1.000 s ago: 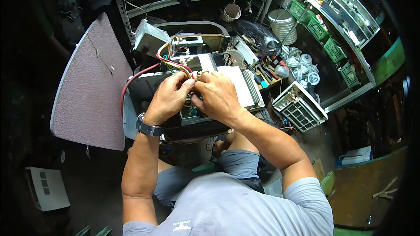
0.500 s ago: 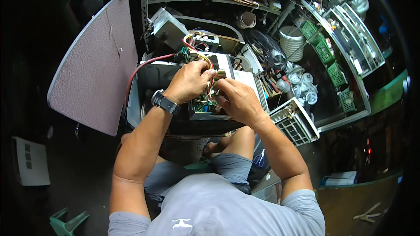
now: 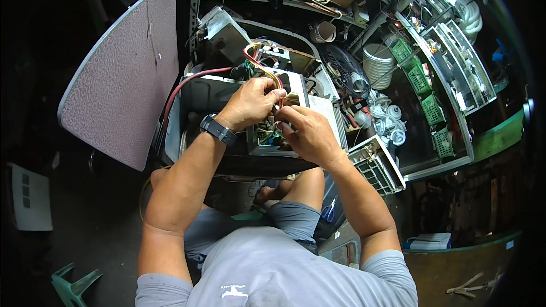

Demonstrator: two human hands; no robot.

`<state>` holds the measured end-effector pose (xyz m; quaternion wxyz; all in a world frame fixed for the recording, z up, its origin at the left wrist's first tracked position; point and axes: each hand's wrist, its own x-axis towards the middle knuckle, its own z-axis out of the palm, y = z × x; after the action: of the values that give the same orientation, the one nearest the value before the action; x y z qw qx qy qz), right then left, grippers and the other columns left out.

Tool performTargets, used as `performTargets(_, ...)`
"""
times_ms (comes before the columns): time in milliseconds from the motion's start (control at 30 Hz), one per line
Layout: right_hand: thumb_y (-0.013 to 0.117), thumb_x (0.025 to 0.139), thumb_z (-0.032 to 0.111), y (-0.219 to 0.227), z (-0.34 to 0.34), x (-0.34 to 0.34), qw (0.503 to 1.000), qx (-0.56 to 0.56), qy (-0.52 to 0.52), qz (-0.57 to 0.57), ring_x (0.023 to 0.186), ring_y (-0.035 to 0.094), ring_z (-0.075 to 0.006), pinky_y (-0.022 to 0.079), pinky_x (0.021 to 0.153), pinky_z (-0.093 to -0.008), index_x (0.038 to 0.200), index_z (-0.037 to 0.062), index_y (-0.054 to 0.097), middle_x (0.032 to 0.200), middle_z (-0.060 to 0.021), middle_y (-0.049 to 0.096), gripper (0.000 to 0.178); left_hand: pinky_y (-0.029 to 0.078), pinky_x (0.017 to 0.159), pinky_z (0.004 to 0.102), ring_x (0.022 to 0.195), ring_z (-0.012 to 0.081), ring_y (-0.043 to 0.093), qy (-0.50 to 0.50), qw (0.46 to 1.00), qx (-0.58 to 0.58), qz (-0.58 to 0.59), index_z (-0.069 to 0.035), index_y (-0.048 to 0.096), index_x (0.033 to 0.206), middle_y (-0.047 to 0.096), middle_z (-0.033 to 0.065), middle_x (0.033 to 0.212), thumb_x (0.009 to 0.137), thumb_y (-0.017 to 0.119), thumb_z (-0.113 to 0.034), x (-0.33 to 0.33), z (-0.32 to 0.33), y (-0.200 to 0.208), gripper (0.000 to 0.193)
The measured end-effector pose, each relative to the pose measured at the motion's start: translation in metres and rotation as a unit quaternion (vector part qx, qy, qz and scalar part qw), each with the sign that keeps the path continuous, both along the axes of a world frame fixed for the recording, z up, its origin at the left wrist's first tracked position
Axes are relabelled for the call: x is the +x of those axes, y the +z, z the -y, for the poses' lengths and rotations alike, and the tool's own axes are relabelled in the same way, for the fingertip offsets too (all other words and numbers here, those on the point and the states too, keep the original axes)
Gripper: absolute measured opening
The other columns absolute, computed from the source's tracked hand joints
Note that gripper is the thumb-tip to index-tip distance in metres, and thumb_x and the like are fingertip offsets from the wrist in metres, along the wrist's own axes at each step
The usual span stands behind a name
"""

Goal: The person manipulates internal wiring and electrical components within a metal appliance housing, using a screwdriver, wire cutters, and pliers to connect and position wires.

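My left hand [image 3: 250,104] is closed on a bundle of red, yellow and white wires [image 3: 263,68], with thumb and index finger pinching it. Just right of it, my right hand [image 3: 309,135] has its fingers curled together at the lower part of the same wires; their tips are partly hidden. Both hands are over an open metal control box [image 3: 270,149] with small parts and wires inside. The box sits in a larger appliance casing [image 3: 207,87]. A thick red hose [image 3: 190,79] curves from the casing's left side toward green wires.
A large pinkish panel [image 3: 122,79] leans at the left. Right of the casing lie a black fan [image 3: 344,68], a white ribbed bucket [image 3: 377,65], clear plastic parts [image 3: 389,118] and green baskets [image 3: 420,78]. A white grille [image 3: 375,165] stands near my right forearm.
The view has shifted slightly. Both hands stay at the wires over the box, and my right fingertips have moved a little closer to my left hand.
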<state>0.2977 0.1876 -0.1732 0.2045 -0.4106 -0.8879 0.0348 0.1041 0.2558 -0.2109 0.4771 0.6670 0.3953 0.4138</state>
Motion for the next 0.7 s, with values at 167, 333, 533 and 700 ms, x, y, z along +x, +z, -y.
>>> performTargets(167, 0.066, 0.09, 0.006, 0.006, -0.009, 0.006, 0.999, -0.003, 0.037, 0.036, 0.092, 0.069, -0.0372, 0.056, 0.075, -0.0491, 0.107, 0.0119, 0.065, 0.1, -0.0106, 0.065, 0.018, 0.055, 0.07, 0.0276, 0.079, 0.0074, 0.064, -0.057, 0.998, -0.029, 0.016, 0.004, 0.073, 0.104, 0.073, 0.0049, 0.088, 0.108, 0.064, -0.02, -0.005, -0.001, 0.016, 0.026)
performTargets(333, 0.065, 0.088, 0.002, 0.019, -0.018, 0.014, 0.996, -0.012, 0.083, 0.02, 0.093, 0.068, -0.0376, 0.056, 0.077, -0.0489, 0.103, 0.0107, 0.063, 0.107, -0.0097, 0.063, 0.018, 0.056, 0.072, 0.0273, 0.08, 0.0095, 0.067, -0.102, 0.994, -0.047, 0.016, 0.003, 0.072, 0.107, 0.073, 0.0045, 0.091, 0.109, 0.063, -0.021, -0.007, -0.007, 0.041, 0.026)
performTargets(533, 0.072, 0.09, 0.004, 0.018, -0.005, 0.027, 0.978, -0.092, 0.001, -0.188, 0.105, 0.07, -0.0273, 0.052, 0.097, -0.0371, 0.117, 0.0042, 0.062, 0.11, -0.0088, 0.071, 0.029, 0.058, 0.077, 0.0267, 0.083, 0.0102, 0.069, -0.15, 0.973, -0.087, 0.155, 0.0, 0.069, 0.107, 0.073, 0.0046, 0.095, 0.11, 0.064, -0.024, 0.0, -0.004, 0.056, 0.024)
performTargets(700, 0.081, 0.089, 0.018, -0.001, 0.009, 0.042, 0.994, -0.037, -0.026, -0.102, 0.126, 0.059, -0.0387, 0.047, 0.107, -0.047, 0.128, 0.0046, 0.062, 0.131, -0.0169, 0.063, 0.046, 0.058, 0.079, 0.0268, 0.085, 0.0102, 0.069, -0.135, 0.976, -0.032, 0.168, 0.0, 0.069, 0.105, 0.072, 0.0043, 0.095, 0.11, 0.064, -0.024, 0.009, 0.006, 0.062, 0.024)
